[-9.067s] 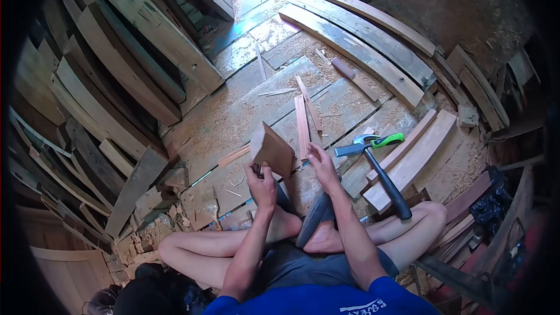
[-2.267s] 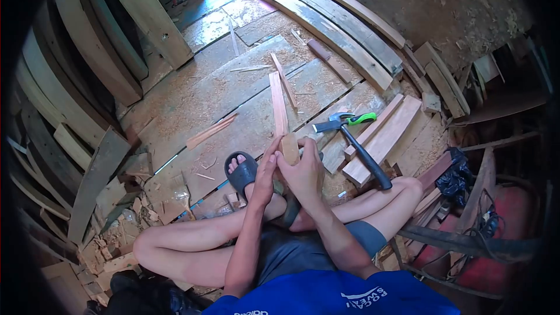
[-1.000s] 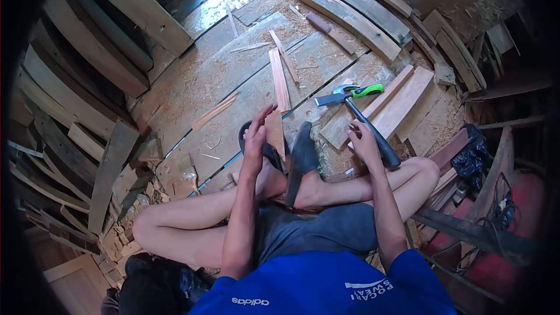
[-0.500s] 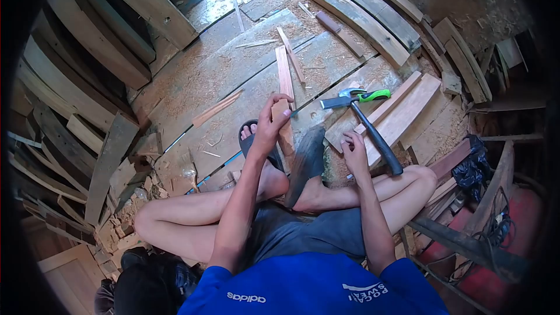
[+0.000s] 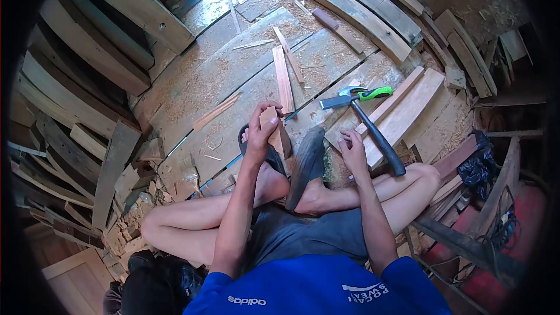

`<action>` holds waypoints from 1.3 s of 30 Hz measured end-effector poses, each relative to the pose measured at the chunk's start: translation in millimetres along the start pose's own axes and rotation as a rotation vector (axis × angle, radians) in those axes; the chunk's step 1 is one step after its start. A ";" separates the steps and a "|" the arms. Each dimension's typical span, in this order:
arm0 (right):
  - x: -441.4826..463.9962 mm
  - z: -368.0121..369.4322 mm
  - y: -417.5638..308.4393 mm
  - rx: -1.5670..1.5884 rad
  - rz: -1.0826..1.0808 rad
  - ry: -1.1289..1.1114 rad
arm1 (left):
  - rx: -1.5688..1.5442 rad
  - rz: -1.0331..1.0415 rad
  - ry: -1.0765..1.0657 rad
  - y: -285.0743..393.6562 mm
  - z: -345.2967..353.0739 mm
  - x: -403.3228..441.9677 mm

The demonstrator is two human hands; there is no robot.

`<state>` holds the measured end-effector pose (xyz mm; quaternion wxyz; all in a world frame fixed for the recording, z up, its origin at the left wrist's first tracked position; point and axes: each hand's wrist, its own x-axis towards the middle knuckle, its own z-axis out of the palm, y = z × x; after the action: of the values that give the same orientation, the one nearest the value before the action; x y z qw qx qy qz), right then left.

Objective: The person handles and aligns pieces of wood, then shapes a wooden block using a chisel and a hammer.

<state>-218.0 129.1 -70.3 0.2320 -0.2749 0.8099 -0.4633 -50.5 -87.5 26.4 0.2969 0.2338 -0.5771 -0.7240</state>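
My left hand is closed around a short wooden block, which stands tilted between my feet. My right hand is just left of a hammer, its fingers loosely bent and apart with nothing visible in them. The hammer's black handle points toward my right knee. Across its head end rests a chisel with a green and black grip. Beneath these tools are pale planks. Beyond my left hand a narrow wood strip lies on the floor.
Curved boards stand stacked at the left, and long curved beams lie at the upper right. A brush lies by my left knee among wood scraps. A black plastic bag is beyond my right knee. Sawdust covers the floorboards.
My left hand has moved slightly down and left, and the block in it now shows a different tilt. My right hand stays near the hammer. The view has shifted slightly.
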 end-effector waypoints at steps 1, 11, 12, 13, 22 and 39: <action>0.2 -0.6 -0.1 0.011 0.003 -0.003 | 0.010 0.004 -0.002 -0.6 1.0 -0.6; -0.5 1.1 -2.0 0.033 0.020 -0.044 | 0.067 0.020 -0.036 -1.1 9.1 -7.3; -0.6 1.6 -3.0 0.035 0.025 -0.054 | 0.078 0.017 -0.034 -0.9 9.3 -8.6; -0.7 1.9 -4.2 0.022 0.018 -0.048 | 0.085 0.023 -0.035 -1.2 9.3 -9.6; -0.3 2.1 -3.3 0.026 0.032 -0.045 | 0.071 0.037 -0.026 -0.8 5.8 -16.0; 1.3 -2.4 1.6 0.088 0.086 -0.070 | 0.055 0.000 0.104 3.2 7.7 3.2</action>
<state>-220.9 130.4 -70.7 0.2918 -0.2453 0.7913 -0.4781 -57.5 -84.9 31.2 0.3199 0.2793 -0.5807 -0.6946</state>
